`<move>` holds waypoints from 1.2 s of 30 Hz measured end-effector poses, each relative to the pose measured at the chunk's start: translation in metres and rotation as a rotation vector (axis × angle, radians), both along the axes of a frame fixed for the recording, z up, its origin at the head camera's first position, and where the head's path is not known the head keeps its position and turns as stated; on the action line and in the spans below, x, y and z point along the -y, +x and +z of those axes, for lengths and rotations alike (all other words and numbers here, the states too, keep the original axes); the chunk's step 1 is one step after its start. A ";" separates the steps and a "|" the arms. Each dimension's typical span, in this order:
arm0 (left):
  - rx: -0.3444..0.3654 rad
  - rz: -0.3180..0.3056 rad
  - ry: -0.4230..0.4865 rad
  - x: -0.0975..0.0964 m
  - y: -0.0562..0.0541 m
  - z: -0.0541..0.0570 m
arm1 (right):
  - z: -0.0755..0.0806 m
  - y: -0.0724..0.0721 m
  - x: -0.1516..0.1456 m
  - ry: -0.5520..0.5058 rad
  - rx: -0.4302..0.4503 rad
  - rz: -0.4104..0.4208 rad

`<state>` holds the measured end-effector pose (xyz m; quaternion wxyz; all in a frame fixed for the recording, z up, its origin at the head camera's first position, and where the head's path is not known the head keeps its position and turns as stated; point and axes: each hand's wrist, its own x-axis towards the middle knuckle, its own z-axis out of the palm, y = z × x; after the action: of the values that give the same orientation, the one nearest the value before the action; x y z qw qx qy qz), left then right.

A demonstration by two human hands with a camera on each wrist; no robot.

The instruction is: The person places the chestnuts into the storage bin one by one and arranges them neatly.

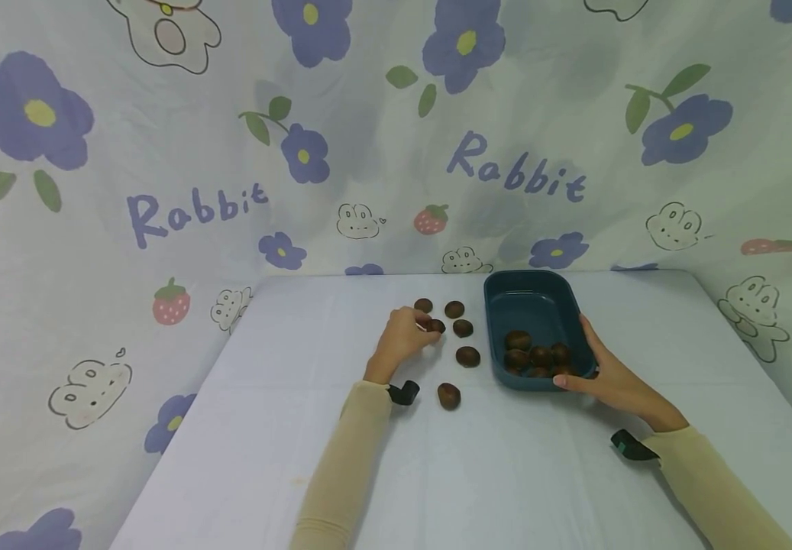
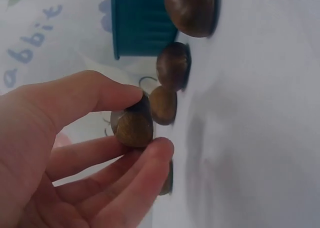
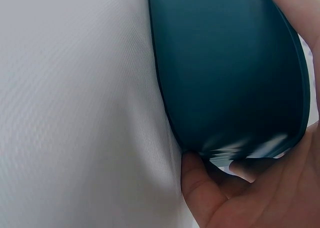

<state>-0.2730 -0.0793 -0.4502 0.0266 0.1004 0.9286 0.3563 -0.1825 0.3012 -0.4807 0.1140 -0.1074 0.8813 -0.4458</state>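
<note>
My left hand [image 1: 402, 336] pinches a brown chestnut [image 2: 134, 125] between thumb and fingertips, raised a little off the tabletop in the left wrist view. Close around it lie several loose chestnuts [image 1: 463, 328]; one of them [image 1: 448, 396] sits nearer to me. With my right hand [image 1: 612, 380] I grip the near right corner of a dark teal rectangular box [image 1: 531, 280], the thumb at its near rim and the fingers along its right wall. Several chestnuts [image 1: 518, 341] are gathered in the near half of the box. In the right wrist view the box's outer wall [image 3: 225, 68] hides the contents.
A white cloth covers the table [image 1: 244, 458]. Behind it and at the sides hangs a printed curtain [image 1: 368, 92] with flowers, rabbits and lettering. A small black device [image 1: 404, 393] is at my left wrist, another [image 1: 632, 445] at my right.
</note>
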 end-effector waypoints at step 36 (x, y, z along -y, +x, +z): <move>-0.088 -0.120 0.293 -0.028 0.015 0.035 | -0.001 -0.001 -0.002 -0.002 -0.016 0.006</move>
<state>-0.2579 -0.0509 -0.4151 -0.0078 0.1741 0.8592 0.4810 -0.1833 0.3030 -0.4821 0.1080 -0.1140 0.8814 -0.4455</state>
